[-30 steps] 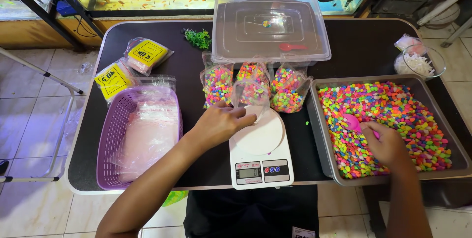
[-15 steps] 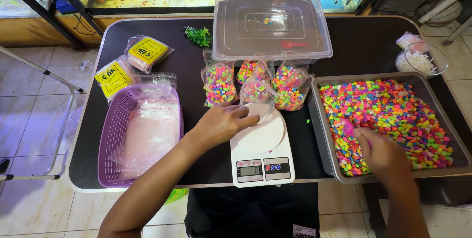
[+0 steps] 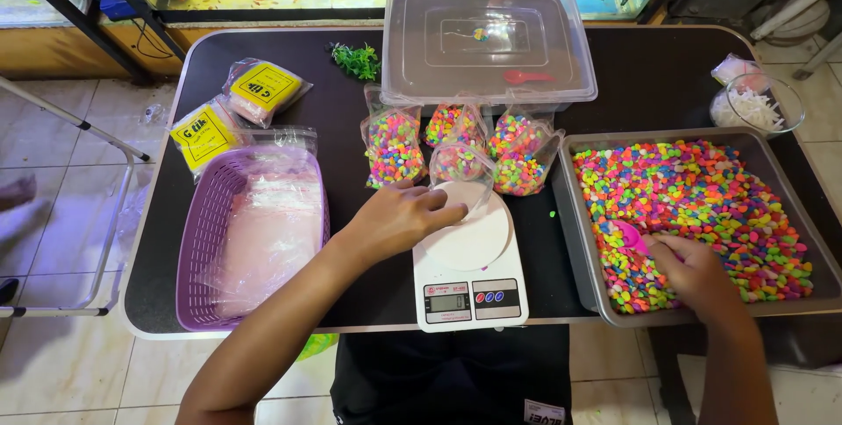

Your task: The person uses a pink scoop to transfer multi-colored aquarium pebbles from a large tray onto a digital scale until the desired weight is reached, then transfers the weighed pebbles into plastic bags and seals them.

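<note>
nearest, a white kitchen scale point(image 3: 469, 278) sits on the black worktop point(image 3: 351, 118). the left hand point(image 3: 399, 219) rests at its round plate, fingers point(image 3: 443, 207) pinching the rim of a small clear bag point(image 3: 462, 171) partly filled with coloured pebbles, the bag just beyond the fingers. to the right, the right hand point(image 3: 697, 271) grips a pink scoop point(image 3: 630, 235) in the grey tray point(image 3: 574, 214) of pebbles, scoop pointing left toward the bag. behind stand filled bags point(image 3: 393, 146) and a clear lidded box point(image 3: 487, 39).

bright even daylight | soft shadows | sharp focus | slight wide-angle edge bend
</note>
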